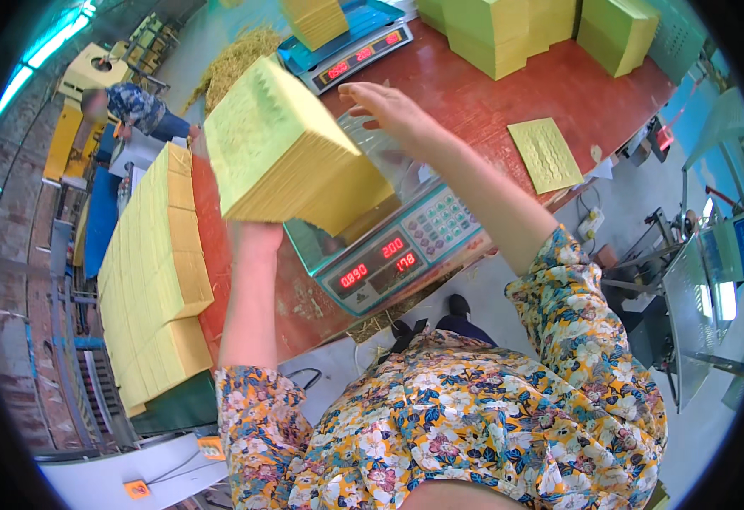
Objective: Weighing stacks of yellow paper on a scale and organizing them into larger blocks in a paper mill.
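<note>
A thick stack of yellow paper sheets is tilted above the near end of a digital scale. My left hand grips it from its lower left side, with the fingers hidden behind the sheets. More yellow sheets show at the stack's lower right; whether they belong to the same stack I cannot tell. To the right of the stack, my right hand is held over the scale's far side with its fingers stretched out, holding nothing. Red digits glow on the scale's display.
Both scales stand on a red table; the second scale carries a yellow stack. Tall yellow stacks fill the far right. A thin embossed yellow pad lies right. Rows of yellow stacks line the left, where a person works beyond.
</note>
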`<act>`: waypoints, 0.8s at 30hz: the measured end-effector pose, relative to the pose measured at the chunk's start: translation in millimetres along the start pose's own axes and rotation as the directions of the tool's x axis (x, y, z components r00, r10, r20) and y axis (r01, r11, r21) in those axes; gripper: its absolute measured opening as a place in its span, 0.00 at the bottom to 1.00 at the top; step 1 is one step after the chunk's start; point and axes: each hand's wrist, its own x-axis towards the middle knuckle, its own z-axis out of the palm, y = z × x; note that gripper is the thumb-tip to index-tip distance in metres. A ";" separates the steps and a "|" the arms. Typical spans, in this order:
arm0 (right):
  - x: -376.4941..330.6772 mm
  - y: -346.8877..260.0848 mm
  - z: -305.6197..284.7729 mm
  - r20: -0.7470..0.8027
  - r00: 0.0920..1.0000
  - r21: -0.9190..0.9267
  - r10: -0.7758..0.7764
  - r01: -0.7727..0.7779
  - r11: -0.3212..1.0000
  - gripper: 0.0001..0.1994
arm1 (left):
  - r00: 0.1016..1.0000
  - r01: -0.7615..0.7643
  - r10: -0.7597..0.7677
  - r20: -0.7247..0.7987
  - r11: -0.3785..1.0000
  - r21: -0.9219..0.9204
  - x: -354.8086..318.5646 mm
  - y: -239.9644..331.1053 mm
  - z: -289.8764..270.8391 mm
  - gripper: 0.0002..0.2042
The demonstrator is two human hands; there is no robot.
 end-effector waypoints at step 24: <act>6.0 -0.5 47.0 -0.285 0.952 0.194 -0.112 0.172 0.966 0.28 | 0.994 0.104 -0.084 -0.064 0.895 0.434 -22.5 47.3 -8.6 0.24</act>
